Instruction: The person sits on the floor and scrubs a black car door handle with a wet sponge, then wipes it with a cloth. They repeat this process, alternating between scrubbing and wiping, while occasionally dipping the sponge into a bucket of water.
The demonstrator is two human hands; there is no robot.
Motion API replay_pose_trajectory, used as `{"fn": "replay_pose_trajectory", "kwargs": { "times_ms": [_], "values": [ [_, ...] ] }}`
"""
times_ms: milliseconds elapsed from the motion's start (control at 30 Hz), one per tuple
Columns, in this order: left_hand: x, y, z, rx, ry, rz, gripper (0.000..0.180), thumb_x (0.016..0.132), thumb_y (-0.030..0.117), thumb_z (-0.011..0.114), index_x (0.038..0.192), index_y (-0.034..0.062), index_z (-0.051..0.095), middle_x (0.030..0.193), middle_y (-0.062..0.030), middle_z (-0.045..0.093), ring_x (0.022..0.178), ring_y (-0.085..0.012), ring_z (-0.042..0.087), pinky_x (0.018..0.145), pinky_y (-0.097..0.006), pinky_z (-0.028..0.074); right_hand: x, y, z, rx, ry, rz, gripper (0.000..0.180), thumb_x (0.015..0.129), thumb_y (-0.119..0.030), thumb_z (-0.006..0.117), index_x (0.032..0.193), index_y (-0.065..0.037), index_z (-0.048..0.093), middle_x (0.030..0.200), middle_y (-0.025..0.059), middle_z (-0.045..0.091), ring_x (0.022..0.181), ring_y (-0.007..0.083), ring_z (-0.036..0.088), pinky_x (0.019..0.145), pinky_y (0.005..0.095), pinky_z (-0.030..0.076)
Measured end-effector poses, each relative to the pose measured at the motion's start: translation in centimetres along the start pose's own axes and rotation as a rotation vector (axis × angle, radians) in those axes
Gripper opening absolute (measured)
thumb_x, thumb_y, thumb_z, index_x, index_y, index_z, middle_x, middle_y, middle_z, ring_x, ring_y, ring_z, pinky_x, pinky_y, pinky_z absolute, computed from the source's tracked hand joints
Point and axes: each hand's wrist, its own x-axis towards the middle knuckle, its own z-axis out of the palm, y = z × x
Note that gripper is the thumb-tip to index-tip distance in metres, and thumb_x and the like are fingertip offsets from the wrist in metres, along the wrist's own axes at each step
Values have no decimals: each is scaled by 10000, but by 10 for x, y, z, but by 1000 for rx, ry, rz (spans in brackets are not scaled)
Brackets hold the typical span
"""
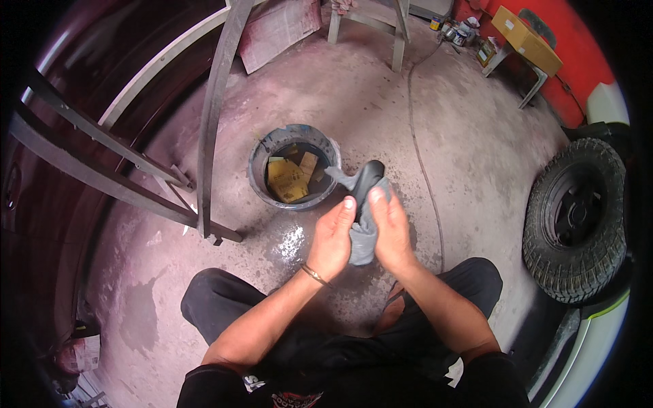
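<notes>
Left grip (332,236) curled round black object (369,179), right grip (393,234) clasping grey cloth (363,246)

I'm in a vehicle workshop.
To my left runs glossy dark-red bodywork (88,61) behind a bare metal stand (217,109); to my right, a chunky-treaded wheel (577,216) sits beside pale bodywork (607,104). The concrete floor (367,85) is stained and pinkish in patches, with a bucket (256,170) of murky liquid ahead of me and a cable (417,146) trailing past it. Farther off, tins (460,35) stand clustered by a red surface (595,58), near a cardboard box (527,41).
</notes>
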Motion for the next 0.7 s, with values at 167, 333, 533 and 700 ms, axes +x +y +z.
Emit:
{"fn": "replay_pose_trajectory", "kwargs": {
  "times_ms": [167, 333, 533, 700],
  "values": [
    [-12, 1, -1, 162, -164, -91, 541, 1183, 479, 455, 1002, 21, 679, 733, 41, 587, 688, -62, 551, 634, -261, 464, 54, -37, -30, 345, 170, 158, 352, 1137, -382, 587, 1084, -56, 708, 978, 39, 741, 875, 115, 676, 803, 308, 563],
    [-8, 31, -8, -28, -128, -149, 452, 1190, 467, 421, 1039, 77, 594, 685, -4, 584, 576, -75, 529, 544, -256, 430, 73, -53, -59, 556, 246, 239, 329, 1102, -360, 581, 1116, -54, 702, 1014, 51, 741, 906, 161, 695, 837, 355, 578],
    [-9, 40, -10, -93, -115, 8, 401, 1200, 422, 406, 1135, 61, 565, 789, -44, 640, 640, -96, 584, 606, -266, 484, 67, -50, -58, 451, 158, 81, 330, 1103, -392, 565, 1167, -84, 663, 1042, 21, 709, 945, 146, 659, 869, 337, 557],
    [4, 37, 8, -317, -48, -10, 378, 1188, 414, 446, 1179, 63, 586, 913, -72, 696, 841, -155, 682, 820, -304, 551, 59, -68, -43, 417, 300, 58, 344, 1129, -402, 542, 1196, -86, 659, 1084, -16, 678, 981, 109, 622, 878, 308, 525]
  ]
}}
